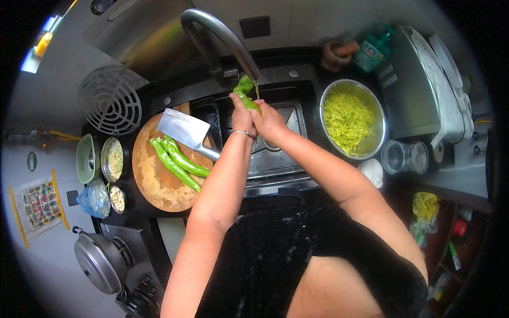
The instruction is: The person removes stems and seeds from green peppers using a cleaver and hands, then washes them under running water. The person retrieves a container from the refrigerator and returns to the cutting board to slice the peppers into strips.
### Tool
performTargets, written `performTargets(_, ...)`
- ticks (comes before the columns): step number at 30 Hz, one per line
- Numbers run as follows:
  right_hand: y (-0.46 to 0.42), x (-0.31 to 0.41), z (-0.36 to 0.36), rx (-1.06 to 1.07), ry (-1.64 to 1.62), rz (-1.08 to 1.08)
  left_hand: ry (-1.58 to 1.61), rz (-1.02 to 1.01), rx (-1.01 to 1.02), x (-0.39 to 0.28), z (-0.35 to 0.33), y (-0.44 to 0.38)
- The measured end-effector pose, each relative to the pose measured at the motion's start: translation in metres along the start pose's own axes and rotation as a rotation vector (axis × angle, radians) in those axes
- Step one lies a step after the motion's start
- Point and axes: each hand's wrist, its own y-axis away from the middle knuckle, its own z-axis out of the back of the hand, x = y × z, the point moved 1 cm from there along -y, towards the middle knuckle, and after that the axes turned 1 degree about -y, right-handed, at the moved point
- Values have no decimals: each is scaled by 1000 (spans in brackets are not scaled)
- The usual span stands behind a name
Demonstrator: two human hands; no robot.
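A long green pepper (pixel 243 88) is gripped in both hands over the sink (pixel 296 119). My left hand (pixel 241 115) holds it from the left, with a bracelet at the wrist. My right hand (pixel 271 121) closes around its lower end. Just beside the pepper, a thin stream of water falls from the curved metal faucet (pixel 222 30). On the round wooden cutting board (pixel 163 190) lie two more green peppers (pixel 175 163). A cleaver (pixel 185 128) rests across the board's far side, its handle pointing towards my left forearm.
Right of the sink stands a metal bowl of yellow-green shreds (pixel 348 121), near a mortar and pestle (pixel 337 55) and a pump bottle (pixel 373 49). Left of the board are small bowls of chopped food (pixel 115 159) and a plastic bag (pixel 95 198). A lidded pot (pixel 97 262) sits on the stove.
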Motion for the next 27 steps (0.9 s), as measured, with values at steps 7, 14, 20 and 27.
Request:
performTargets(7,-8,-17,8,188,-410,-409,174,141,237,6,10,9)
performTargets(14,-19,-28,13,-170,39,54,-847,-348,62,9,17,5)
performTargets(20,-40,-18,20,216,-642,-207,-1367,-691,201,12,6,37)
performTargets(27,-50,-19,29,96,-851,-544,-1580,-668,413,-14,-7,72)
